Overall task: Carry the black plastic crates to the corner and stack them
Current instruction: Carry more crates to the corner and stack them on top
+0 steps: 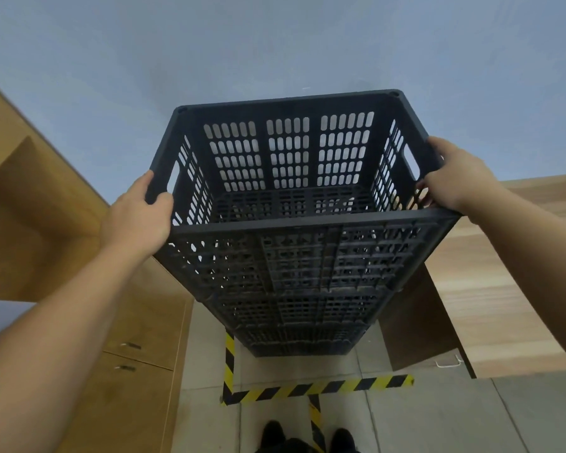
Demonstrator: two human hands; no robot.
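Observation:
A black plastic crate with slotted walls is at the top of a tall stack of black crates standing on the floor against the pale wall. My left hand grips the top crate's left rim near its handle slot. My right hand grips its right rim beside the other handle slot. The top crate is empty. Whether it rests fully on the crate below cannot be told.
A wooden cabinet with drawers stands at the left, a wooden desk at the right. Yellow-black hazard tape marks a square on the tiled floor around the stack. My shoes are just behind the tape.

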